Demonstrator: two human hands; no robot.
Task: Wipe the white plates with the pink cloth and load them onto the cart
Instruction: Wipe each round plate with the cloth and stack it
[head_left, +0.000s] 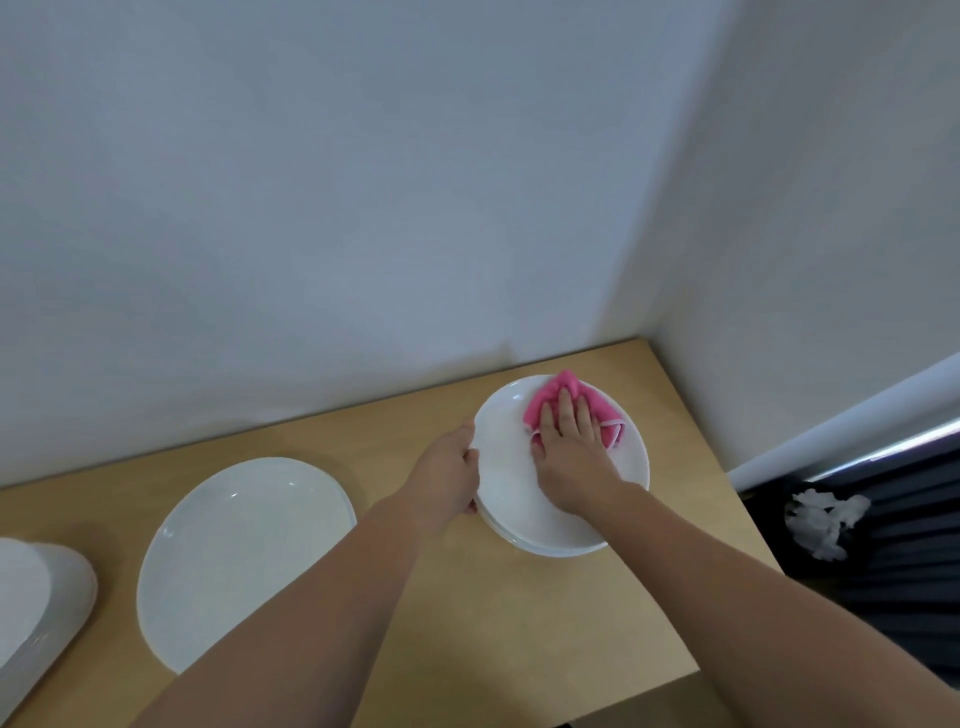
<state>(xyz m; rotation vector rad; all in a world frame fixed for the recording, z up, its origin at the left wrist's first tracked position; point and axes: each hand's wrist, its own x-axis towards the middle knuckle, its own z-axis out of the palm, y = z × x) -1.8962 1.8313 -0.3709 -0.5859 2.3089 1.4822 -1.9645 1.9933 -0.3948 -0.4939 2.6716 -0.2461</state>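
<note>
Stack (511, 486) of white plates, on the table (519, 623) near its far right corner and close to the wall (363, 208). At least three rims show at the stack's near edge. The cloth (561, 388), pink and bunched, lies on the far half of the stack's top plate. The right hand (569, 431) lies flat on the cloth, fingers straight and slightly spread, pressing it onto the plate. The left hand (452, 470) grips the stack's left rim, thumb over the edge and fingers curled under; which plate it clasps cannot be told. Left of the stack, well apart, a large plate (244, 556) lies alone. Farther left of the stack, more dishes (36, 597) are cut off by the frame. Right of the stack, beyond the table edge, a dark bin (909, 545) holds crumpled white wrap (826, 519).
</note>
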